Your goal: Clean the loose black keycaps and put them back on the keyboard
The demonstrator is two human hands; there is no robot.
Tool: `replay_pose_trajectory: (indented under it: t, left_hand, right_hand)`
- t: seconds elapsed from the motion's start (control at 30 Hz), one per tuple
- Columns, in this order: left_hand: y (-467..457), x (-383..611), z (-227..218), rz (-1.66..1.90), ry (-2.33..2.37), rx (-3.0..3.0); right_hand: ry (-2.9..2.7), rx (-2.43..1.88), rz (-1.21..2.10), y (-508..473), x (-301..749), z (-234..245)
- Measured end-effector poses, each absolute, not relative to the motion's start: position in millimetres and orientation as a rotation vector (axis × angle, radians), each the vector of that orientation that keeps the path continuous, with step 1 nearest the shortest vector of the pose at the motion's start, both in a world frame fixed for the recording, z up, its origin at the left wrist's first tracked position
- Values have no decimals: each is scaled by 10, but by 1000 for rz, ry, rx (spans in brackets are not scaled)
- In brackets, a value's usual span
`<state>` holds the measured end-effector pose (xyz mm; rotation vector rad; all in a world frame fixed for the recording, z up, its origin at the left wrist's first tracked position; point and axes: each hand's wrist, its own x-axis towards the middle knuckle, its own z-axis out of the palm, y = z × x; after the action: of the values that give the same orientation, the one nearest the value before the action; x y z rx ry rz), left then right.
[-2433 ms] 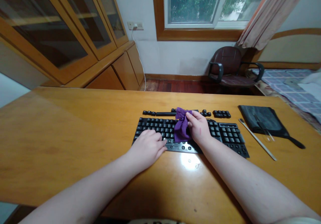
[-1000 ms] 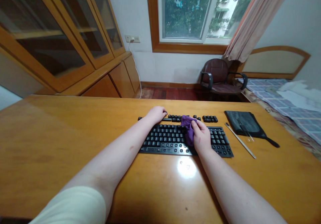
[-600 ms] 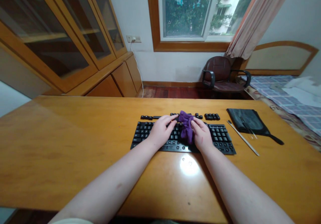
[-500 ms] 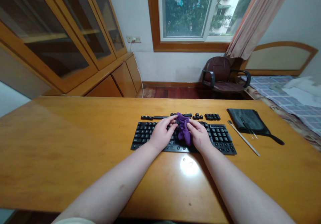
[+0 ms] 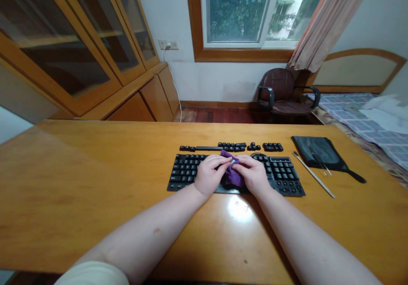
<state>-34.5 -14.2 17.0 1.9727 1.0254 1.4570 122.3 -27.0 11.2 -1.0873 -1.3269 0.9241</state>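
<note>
My left hand [image 5: 211, 172] is closed in a pinch over the middle of the black keyboard [image 5: 185, 168]. Its fingertips meet a small piece, seemingly a keycap [image 5: 233, 161], mostly hidden by fingers and cloth. My right hand [image 5: 251, 172] grips a bunched purple cloth [image 5: 235, 178], folded up against that piece. Both hands almost touch and cover the keyboard's centre. Some key positions at the keyboard's lower right show bare stems without caps.
Loose black keycaps [image 5: 232, 146] and a long space bar [image 5: 208, 148] lie in rows behind the keyboard. To the right are a white-handled brush [image 5: 314, 174] and a black mesh pouch [image 5: 321, 151] with a thin wire tool [image 5: 320, 163] on it. All rest on the wooden desk [image 5: 95, 183].
My hands have drawn closer together, and the cloth is folded lower and tighter around the small piece. The view has shifted slightly.
</note>
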Motion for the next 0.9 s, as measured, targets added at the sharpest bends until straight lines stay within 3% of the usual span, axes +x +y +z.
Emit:
replay_pose_trajectory:
  t: [0.9]
  left_hand:
    - [-111, -324, 77, 1392, 1045, 1761]
  right_hand:
    - [-1215, -1130, 847, -283, 1246, 199]
